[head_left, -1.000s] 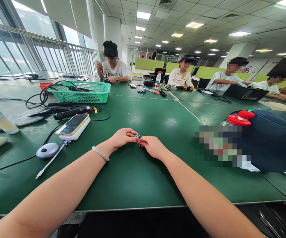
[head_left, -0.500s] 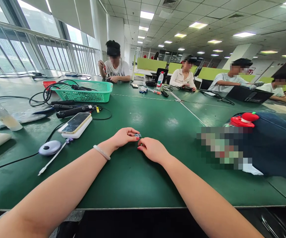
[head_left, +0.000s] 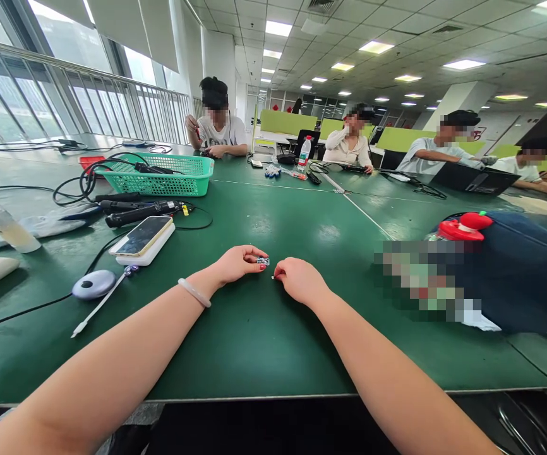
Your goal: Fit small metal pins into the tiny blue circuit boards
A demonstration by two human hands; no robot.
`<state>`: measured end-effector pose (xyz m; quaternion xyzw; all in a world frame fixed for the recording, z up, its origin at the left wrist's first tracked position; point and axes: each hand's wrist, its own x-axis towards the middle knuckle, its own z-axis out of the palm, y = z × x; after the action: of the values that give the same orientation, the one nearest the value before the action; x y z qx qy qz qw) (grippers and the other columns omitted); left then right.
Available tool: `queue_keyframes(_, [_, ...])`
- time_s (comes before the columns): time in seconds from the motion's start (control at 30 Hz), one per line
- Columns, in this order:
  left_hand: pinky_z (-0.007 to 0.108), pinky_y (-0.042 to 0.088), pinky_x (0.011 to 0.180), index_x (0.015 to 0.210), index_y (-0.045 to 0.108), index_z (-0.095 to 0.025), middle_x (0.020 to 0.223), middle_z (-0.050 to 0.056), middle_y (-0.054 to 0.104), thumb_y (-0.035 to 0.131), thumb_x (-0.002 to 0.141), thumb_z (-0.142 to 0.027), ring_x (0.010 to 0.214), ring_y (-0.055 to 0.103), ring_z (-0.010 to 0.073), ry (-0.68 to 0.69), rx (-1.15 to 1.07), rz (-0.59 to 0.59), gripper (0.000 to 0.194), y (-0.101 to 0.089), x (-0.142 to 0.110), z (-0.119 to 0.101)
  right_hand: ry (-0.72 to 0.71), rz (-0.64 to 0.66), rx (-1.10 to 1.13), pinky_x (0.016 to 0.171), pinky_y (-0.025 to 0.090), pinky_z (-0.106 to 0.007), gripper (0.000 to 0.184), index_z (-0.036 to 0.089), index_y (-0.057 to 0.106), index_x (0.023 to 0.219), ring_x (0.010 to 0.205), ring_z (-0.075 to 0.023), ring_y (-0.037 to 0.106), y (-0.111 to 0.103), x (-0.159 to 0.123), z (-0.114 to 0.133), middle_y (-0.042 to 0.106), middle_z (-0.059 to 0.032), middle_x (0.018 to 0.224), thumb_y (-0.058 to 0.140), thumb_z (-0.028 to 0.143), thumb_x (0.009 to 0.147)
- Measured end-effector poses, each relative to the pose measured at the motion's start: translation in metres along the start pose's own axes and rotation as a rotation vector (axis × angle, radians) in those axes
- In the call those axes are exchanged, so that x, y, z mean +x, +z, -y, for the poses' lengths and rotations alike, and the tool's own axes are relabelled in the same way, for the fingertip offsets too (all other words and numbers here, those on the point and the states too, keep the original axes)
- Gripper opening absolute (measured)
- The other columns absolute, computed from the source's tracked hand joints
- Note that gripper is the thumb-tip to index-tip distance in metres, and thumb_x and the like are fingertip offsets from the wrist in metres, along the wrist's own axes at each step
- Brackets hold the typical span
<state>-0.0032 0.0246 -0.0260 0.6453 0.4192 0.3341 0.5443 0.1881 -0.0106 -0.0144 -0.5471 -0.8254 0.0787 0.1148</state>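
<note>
Between the thumb and fingers of my left hand (head_left: pixel 236 264) is a small block-like piece (head_left: pixel 263 260) with a dark, white and bluish pattern; its kind is too small to make out. My right hand (head_left: pixel 302 279) is just to the right, a short gap away, with its fingertips pinched together. A tiny white bit (head_left: pixel 273 277) shows at those fingertips, and I cannot tell what it is. Both hands are low over the green table (head_left: pixel 249 341). A pale bangle (head_left: pixel 194 292) circles my left wrist.
Left of my hands are a phone (head_left: pixel 145 236) on a white case, a round lilac gadget (head_left: pixel 94 284) and black cables. Behind stands a green basket (head_left: pixel 160 183). A dark blue bag (head_left: pixel 529 272) lies at right. Several people sit across the table.
My right hand has drawn back to the right, away from my left hand, and the tiny white bit now shows at its fingertips. My left hand keeps hold of the patterned piece.
</note>
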Motion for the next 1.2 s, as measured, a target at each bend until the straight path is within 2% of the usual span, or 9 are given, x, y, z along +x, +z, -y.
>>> queue_keyframes(0.23, [0.030, 0.048, 0.076, 0.096, 0.065, -0.016, 0.077, 0.003, 0.067, 0.073, 0.063, -0.025, 0.075, 0.062, 0.0147, 0.019, 0.124, 0.001, 0.035, 0.000, 0.002, 0.004, -0.024, -0.025, -0.159, 0.058, 0.034, -0.027, 0.016, 0.019, 0.062, 0.078, 0.072, -0.0164, 0.057, -0.002, -0.001, 0.001, 0.062, -0.0047, 0.083, 0.049, 0.010, 0.080])
queue_keyframes(0.4, [0.030, 0.048, 0.075, 0.092, 0.065, -0.015, 0.079, 0.004, 0.068, 0.073, 0.061, -0.023, 0.075, 0.063, 0.0149, 0.014, 0.136, -0.007, 0.033, 0.004, 0.001, 0.001, 0.005, -0.244, -0.060, 0.061, 0.035, -0.026, 0.020, 0.020, 0.060, 0.080, 0.073, -0.0143, 0.054, -0.004, -0.002, 0.005, 0.061, -0.0024, 0.084, 0.042, 0.018, 0.088])
queue_keyframes(0.47, [0.030, 0.048, 0.075, 0.090, 0.064, -0.014, 0.079, 0.005, 0.069, 0.073, 0.061, -0.022, 0.075, 0.063, 0.0150, 0.003, 0.112, -0.006, 0.031, 0.006, 0.000, -0.001, -0.023, -0.284, -0.019, 0.062, 0.036, -0.025, 0.019, 0.020, 0.060, 0.081, 0.074, -0.0136, 0.054, -0.003, -0.002, 0.009, 0.061, -0.0021, 0.086, 0.042, 0.019, 0.088])
queue_keyframes(0.73, [0.032, 0.048, 0.079, 0.083, 0.063, -0.015, 0.084, 0.005, 0.070, 0.075, 0.057, -0.022, 0.080, 0.064, 0.0168, 0.007, 0.090, 0.037, 0.030, 0.007, -0.001, -0.001, -0.083, -0.242, -0.029, 0.067, 0.038, -0.026, 0.019, 0.019, 0.060, 0.085, 0.080, -0.0146, 0.055, 0.006, 0.000, 0.018, 0.061, -0.0045, 0.090, 0.041, 0.017, 0.089])
queue_keyframes(0.93, [0.032, 0.048, 0.077, 0.081, 0.063, -0.015, 0.079, 0.004, 0.069, 0.076, 0.056, -0.022, 0.077, 0.064, 0.0162, 0.026, 0.080, 0.038, 0.029, 0.007, 0.000, 0.000, -0.102, -0.247, -0.037, 0.070, 0.038, -0.026, 0.022, 0.019, 0.061, 0.088, 0.082, -0.0152, 0.055, 0.009, 0.001, 0.018, 0.061, -0.0054, 0.091, 0.039, 0.017, 0.089])
queue_keyframes(1.13, [0.033, 0.047, 0.082, 0.088, 0.064, -0.014, 0.080, 0.004, 0.069, 0.075, 0.060, -0.023, 0.079, 0.064, 0.0151, -0.008, -0.022, 0.004, 0.031, 0.006, -0.002, -0.005, -0.055, -0.304, 0.083, 0.070, 0.039, -0.025, 0.024, 0.020, 0.064, 0.089, 0.081, -0.0141, 0.056, -0.002, -0.002, 0.014, 0.062, -0.0037, 0.089, 0.040, 0.022, 0.090])
queue_keyframes(1.2, [0.034, 0.046, 0.085, 0.091, 0.065, -0.014, 0.079, 0.005, 0.069, 0.076, 0.061, -0.024, 0.079, 0.064, 0.0151, -0.026, -0.057, -0.029, 0.034, 0.006, -0.004, -0.009, -0.022, -0.269, 0.140, 0.067, 0.039, -0.025, 0.020, 0.021, 0.064, 0.084, 0.078, -0.0136, 0.055, -0.006, -0.003, 0.008, 0.063, -0.0023, 0.085, 0.045, 0.024, 0.088])
